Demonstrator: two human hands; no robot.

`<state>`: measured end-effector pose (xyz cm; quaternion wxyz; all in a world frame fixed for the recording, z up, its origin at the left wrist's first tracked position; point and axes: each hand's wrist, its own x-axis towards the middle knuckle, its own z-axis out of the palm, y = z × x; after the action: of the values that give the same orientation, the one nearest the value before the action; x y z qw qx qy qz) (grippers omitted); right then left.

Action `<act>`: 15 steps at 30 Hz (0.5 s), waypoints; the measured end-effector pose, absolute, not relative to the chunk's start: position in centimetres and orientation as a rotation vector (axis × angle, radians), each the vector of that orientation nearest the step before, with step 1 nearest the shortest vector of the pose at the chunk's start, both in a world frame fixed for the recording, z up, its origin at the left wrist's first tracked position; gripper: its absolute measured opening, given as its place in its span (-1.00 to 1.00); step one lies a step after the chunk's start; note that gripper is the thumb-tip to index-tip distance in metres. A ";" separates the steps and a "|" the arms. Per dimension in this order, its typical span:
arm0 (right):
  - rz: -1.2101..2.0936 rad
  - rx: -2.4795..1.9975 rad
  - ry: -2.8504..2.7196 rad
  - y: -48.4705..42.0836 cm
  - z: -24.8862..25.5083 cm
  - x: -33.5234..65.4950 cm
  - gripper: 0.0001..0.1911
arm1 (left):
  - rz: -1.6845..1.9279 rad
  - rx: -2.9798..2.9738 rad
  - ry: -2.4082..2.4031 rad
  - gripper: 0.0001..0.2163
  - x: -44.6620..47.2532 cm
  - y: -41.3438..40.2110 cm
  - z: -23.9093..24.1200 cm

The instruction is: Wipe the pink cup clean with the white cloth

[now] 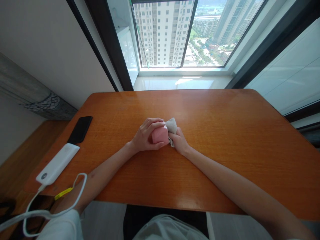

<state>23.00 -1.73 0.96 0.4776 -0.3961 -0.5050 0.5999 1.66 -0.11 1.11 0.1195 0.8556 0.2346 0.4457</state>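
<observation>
Over the middle of the wooden table, my left hand [147, 135] is closed around a small pink box-shaped object [160, 135], fingers over its top and thumb along its near side. My right hand [180, 141] pinches a crumpled whitish cloth [171, 125] against the right side of the pink object. Part of the cloth sticks up above the fingers and a bit hangs below them. What kind of thing the pink object is, I cannot tell; its right face is hidden by the cloth.
On the table's left side lie a black phone [80, 129] and a white power bank [58, 163]. A white cable [47, 213] runs from the power bank past my left forearm, with a yellow tag [63, 193] beside it. Beyond the wooden table [225, 133] is a window [165, 36].
</observation>
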 end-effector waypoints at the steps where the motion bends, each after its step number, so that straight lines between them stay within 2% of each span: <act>1: 1.465 -0.971 -1.237 -1.7 0.9 23.0 -0.86 | 1.303 2.452 0.686 -0.37 1.7 -0.1 1.1; 9: 1.457 -1.001 -1.246 -1.7 1.1 23.0 -0.84 | 1.274 2.331 0.726 -0.44 2.0 -0.2 1.5; 15: 1.509 -1.000 -1.220 -1.8 1.5 22.9 -0.84 | 1.128 2.092 0.970 -0.52 2.2 -1.2 2.3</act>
<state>22.86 -1.85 1.48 0.4612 -0.4065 -0.4958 0.6134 2.18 -1.16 2.34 0.2831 0.7816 0.3623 0.4214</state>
